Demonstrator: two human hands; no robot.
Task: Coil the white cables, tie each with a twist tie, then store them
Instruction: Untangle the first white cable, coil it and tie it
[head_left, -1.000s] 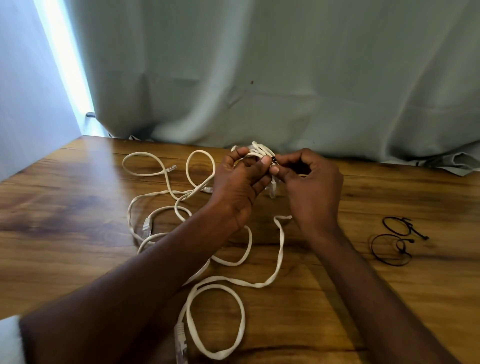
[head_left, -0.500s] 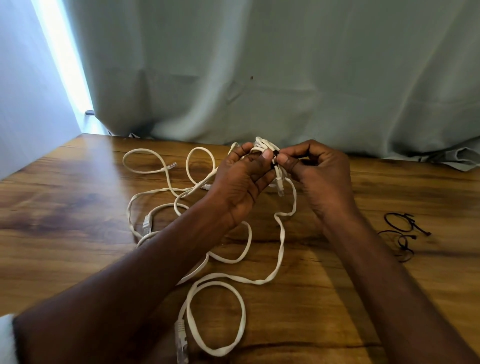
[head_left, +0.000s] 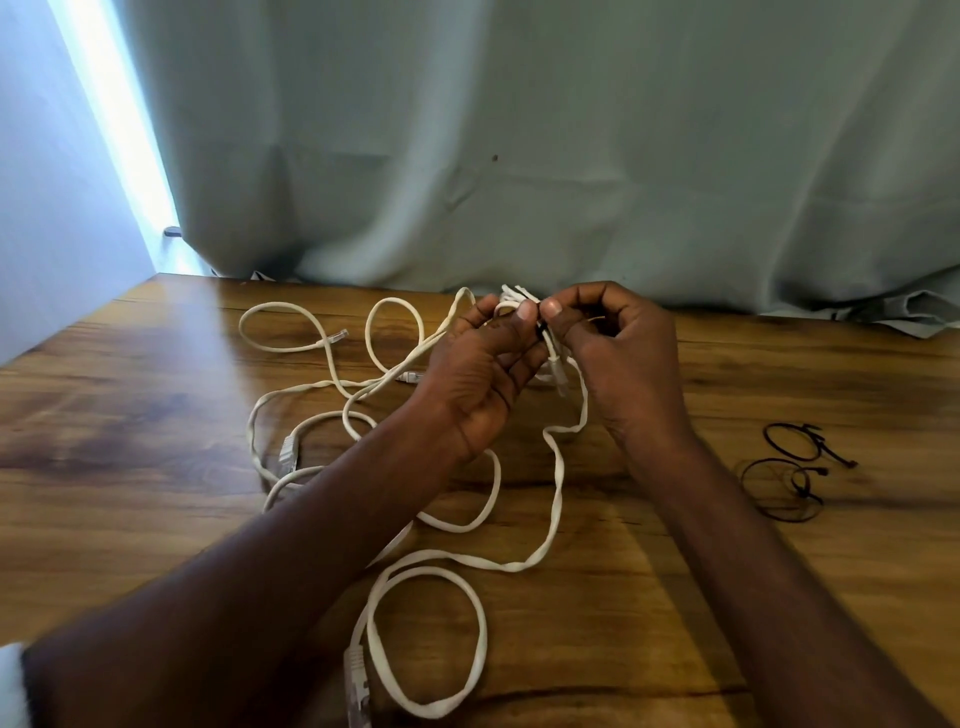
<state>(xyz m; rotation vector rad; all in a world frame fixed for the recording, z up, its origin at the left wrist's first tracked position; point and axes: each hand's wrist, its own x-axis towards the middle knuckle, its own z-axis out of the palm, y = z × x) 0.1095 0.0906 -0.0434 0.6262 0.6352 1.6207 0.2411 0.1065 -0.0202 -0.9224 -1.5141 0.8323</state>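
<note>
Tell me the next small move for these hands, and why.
Probably keep twisting the black tie: the left hand holds the small white bundle while the right hand pinches the tie against it, not yet visibly closed.

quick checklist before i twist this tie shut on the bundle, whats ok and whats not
1. Left hand grips the cable bundle: ok.
2. Right hand pinches the black tie: ok.
3. Tie fully round the bundle: cannot tell, fingers hide it.
4. Whole cable coiled: not ok, a loose cable trails from the hands onto the table.
5. Spare ties lie at the right: ok.
</note>
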